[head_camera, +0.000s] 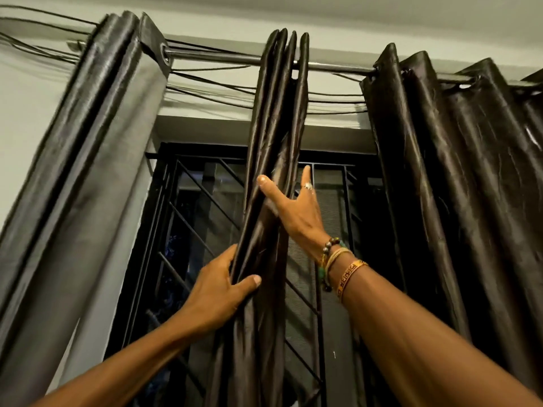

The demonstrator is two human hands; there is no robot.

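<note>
At the far left, a bunched grey curtain [97, 142] on the rod [223, 55], apart from both hands. Next, the left hand [217, 292], curled round the edge of the middle curtain [273, 127], thumb pressed on the front folds, fingers tucked behind. Gathered tight there, hanging from the rod in front of the window bars [205, 201]. Higher up, the right hand [296, 210], spread, thumb and fingers straight, folds lying in the crook between them, not pinched. Risk of jamming the rings on the rod with a sideways tug from so low, or of snagging the loose cables [205, 80] strung just under it. Glossy cloth, probably quick to slip from the spread hand. Far right, a dark curtain [455, 171], blocking any long slide that way.
</note>
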